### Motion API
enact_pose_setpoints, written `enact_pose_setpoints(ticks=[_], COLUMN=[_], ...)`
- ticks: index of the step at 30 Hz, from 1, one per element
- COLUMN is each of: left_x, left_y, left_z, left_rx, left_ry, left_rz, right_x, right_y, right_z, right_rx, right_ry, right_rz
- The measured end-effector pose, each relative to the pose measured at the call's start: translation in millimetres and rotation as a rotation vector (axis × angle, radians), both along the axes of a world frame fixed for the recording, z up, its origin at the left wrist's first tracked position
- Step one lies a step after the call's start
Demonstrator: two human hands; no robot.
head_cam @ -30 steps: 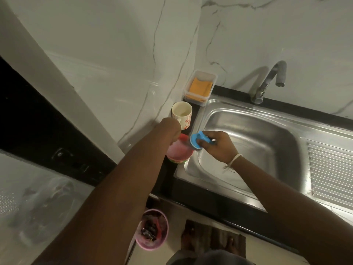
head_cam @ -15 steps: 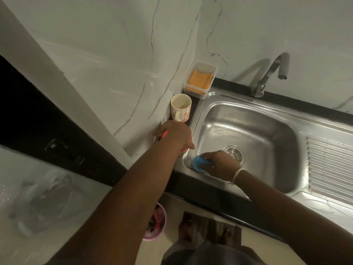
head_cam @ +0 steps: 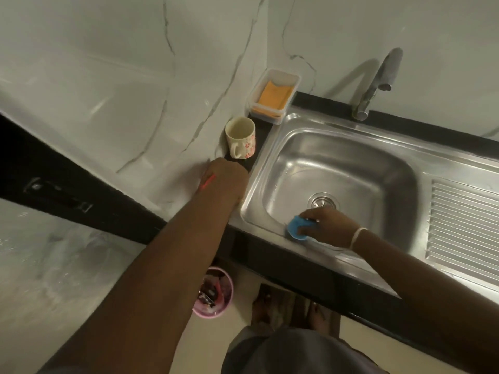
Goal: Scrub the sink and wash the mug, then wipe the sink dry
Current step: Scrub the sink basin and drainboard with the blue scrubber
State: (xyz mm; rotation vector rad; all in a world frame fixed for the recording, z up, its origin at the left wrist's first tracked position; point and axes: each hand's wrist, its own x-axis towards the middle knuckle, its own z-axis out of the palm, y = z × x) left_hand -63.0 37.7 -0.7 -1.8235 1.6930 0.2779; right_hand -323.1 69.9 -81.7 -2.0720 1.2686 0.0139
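Right hand: one blue scrubber is gripped against the near wall of the single steel sink.
Left hand: something red, mostly hidden, is clasped on the worktop.
Mug: one, upright, at 12 o'clock of the left hand.

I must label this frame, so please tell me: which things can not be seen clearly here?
Head view only:
- Red thing under left hand: the hand covers it; only a red edge shows.
- Scrubber: right hand fingers cover part; contact with sink unclear.
- Mug inside: too dim to judge dirt.
- Pink bin contents: small, partly behind the arm.
- Drainboard: cut by right edge.
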Motion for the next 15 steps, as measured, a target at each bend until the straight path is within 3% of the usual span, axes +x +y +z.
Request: enact_pose_setpoints(ticks=[2, 4, 5, 7, 11, 13, 15], left_x=[-3.3, -0.7, -6.5, -19.4, -60.8, -81.8, -95.7], left_y=[-6.7, -13.4, -18.6, -21.6, -10.0, -4.9, -8.8], left_z=[-0.6, -7.5, -1.5, 7.8, 37.3, 45.5, 39.3], left_rx=[0.03, 0.091, 0.093, 0.172, 0.15, -0.014, -0.014], left_ry=[0.069, -0.082, -0.061, -0.129, -0.203, -0.127, -0.123], left_rz=[0.208, 0.009, 0.009, 0.02, 0.04, 0.13, 0.119], right_x=[-44.8, -67.7, -67.8, -46.5, 24.6, 41.9, 32.6], right_y=[6.2, 9.1, 7.4, 0.1, -20.4, -22.7, -19.9], right_z=[1.8, 1.5, -0.6, -2.5, -8.2, -8.8, -10.0], right_rx=[0.047, 0.067, 0.065, 0.044, 0.03, 0.024, 0.036], right_ry=[-0.012, -0.013, -0.02, -0.047, -0.15, -0.145, -0.135], right_rz=[-0.025, -0.014, 0.004, 0.054, 0.095, 0.128, 0.143])
